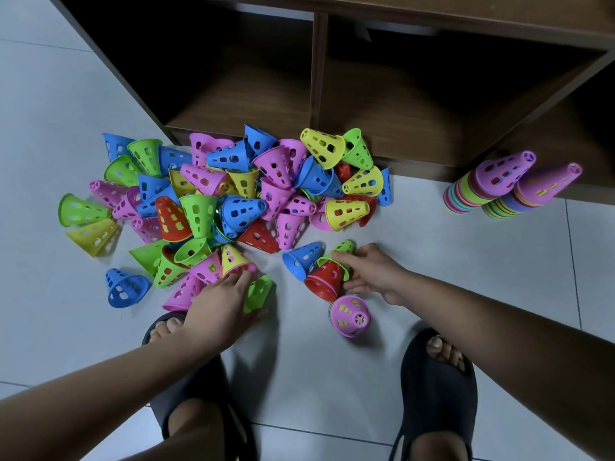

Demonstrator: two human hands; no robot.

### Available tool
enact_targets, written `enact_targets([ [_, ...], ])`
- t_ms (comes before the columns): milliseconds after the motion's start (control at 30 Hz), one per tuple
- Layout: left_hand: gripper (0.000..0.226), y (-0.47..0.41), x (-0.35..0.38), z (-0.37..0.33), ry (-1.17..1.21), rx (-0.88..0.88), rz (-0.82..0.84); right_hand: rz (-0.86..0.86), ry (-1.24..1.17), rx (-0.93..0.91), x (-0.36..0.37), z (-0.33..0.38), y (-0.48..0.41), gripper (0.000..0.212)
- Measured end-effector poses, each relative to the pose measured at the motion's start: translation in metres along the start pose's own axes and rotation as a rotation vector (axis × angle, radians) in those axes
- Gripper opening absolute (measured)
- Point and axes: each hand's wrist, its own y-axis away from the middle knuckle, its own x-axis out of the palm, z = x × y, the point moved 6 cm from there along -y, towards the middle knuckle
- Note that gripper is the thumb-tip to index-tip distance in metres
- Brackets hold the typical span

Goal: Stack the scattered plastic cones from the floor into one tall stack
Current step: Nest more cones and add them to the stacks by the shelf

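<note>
- Cones (233,201): heaped loose on floor (449,277) in front of shelf unit (317,68) with two open compartments; mixed colours, most lying on their sides.
- Tall stacks (479,189): two, pink-topped, stood side by side at right against shelf unit base.
- Short stack (349,316): pink cone on top, set upright near right foot.
- Right hand (369,274): grip clamped on nested pair (327,277) (green over red), held just beside blue cone (303,259) at pile's near edge.
- Left hand (226,294): laid over green cone (258,291), fingertips at yellow cone (233,259); blurred, so grip state cannot be told.
</note>
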Motion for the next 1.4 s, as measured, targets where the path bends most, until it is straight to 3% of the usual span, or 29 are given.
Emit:
enact_targets([
  [167,0.083,-0.002,0.004,0.001,0.038,-0.043,0.044,-0.018,0.013,0.001,0.005,-0.001,-0.004,0.078],
  [300,0.08,-0.001,0.003,-0.006,0.08,-0.024,0.041,-0.026,0.001,-0.01,-0.001,-0.005,-0.007,0.075],
  [467,0.075,-0.004,-0.006,-0.025,0.295,-0.003,0.034,-0.198,0.052,-0.15,-0.027,0.001,0.007,0.076],
  [633,0.068,-0.009,-0.018,-0.054,0.435,0.028,-0.013,-0.314,0.099,-0.279,-0.042,0.012,0.042,0.058],
  [900,0.058,-0.012,-0.041,-0.103,0.668,0.135,-0.082,-0.257,-0.045,-0.433,-0.04,-0.001,0.088,0.054],
  [1200,0.056,0.003,-0.048,-0.146,0.729,0.307,-0.056,-0.265,-0.158,-0.518,-0.044,-0.017,0.141,0.054],
  [1400,0.058,0.001,-0.021,-0.152,0.643,0.376,-0.007,-0.265,0.015,-0.636,-0.037,-0.015,0.168,0.071],
])
